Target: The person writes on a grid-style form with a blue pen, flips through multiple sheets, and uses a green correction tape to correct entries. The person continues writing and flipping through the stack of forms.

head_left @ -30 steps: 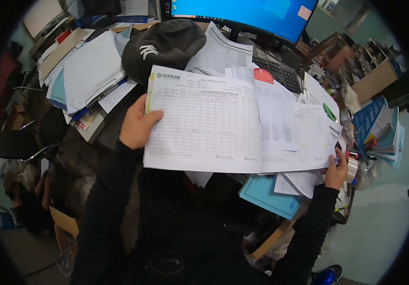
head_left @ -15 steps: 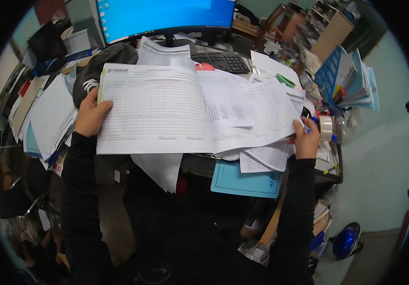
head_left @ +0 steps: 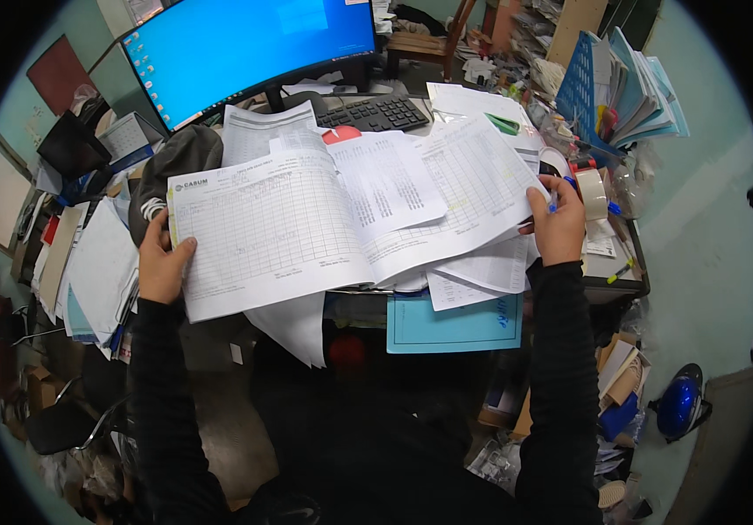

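An open book of ruled forms (head_left: pixel 271 254) spreads across the desk's front edge, tilted down to the left. My left hand (head_left: pixel 163 262) grips its left edge, thumb on top of the page. At the far right edge, my right hand (head_left: pixel 559 223) is closed on the book's other side. Something small and blue, perhaps a pen, shows between those fingers. Across the fold lies a loose printed sheet (head_left: pixel 388 179). Beneath the book, more papers (head_left: pixel 482 267) and a light blue booklet (head_left: pixel 453 325) stick out toward me.
Behind the papers are a black keyboard (head_left: pixel 375 114) and a monitor (head_left: pixel 249 52). A paper stack (head_left: pixel 101 254) stands left, beside a dark cloth item (head_left: pixel 179 162). At right are a tape roll (head_left: pixel 593 192) and a blue file holder (head_left: pixel 576 87). A blue helmet (head_left: pixel 681 402) sits lower right.
The book has tilted, its left side dropping toward me and its right side rising. Both hands keep their hold. The whole view has also turned and shifted.
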Available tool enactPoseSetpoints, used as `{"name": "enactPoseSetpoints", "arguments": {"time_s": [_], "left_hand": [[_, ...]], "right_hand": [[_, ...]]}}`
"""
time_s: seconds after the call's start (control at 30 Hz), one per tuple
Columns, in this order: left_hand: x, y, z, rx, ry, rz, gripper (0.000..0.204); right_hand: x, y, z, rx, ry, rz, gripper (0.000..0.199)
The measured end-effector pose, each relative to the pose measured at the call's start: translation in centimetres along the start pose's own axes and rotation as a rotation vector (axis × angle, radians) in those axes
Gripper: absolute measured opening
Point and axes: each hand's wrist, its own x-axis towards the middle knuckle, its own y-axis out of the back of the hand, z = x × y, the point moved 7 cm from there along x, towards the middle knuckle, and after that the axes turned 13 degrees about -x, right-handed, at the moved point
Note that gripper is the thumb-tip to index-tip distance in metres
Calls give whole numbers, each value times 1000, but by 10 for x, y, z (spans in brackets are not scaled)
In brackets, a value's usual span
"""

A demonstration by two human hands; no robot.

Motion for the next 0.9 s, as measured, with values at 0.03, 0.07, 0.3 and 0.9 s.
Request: {"name": "enactPoseSetpoints", "arguments": {"time_s": [0.03, 0.07, 0.3, 0.9], "left_hand": [[-6, -2, 2, -1, 14, 3, 67], [-12, -3, 4, -30, 27, 13, 68], [-20, -14, 45, -611, 81, 18, 65], [-14, -101, 62, -326, 0, 7, 23]], "right_hand": [[-2, 1, 3, -42, 2, 11, 27], [-2, 2, 1, -48, 14, 21, 26], [1, 2, 10, -277, 73, 10, 26], [-70, -34, -147, -133, 652, -228, 16]]}}
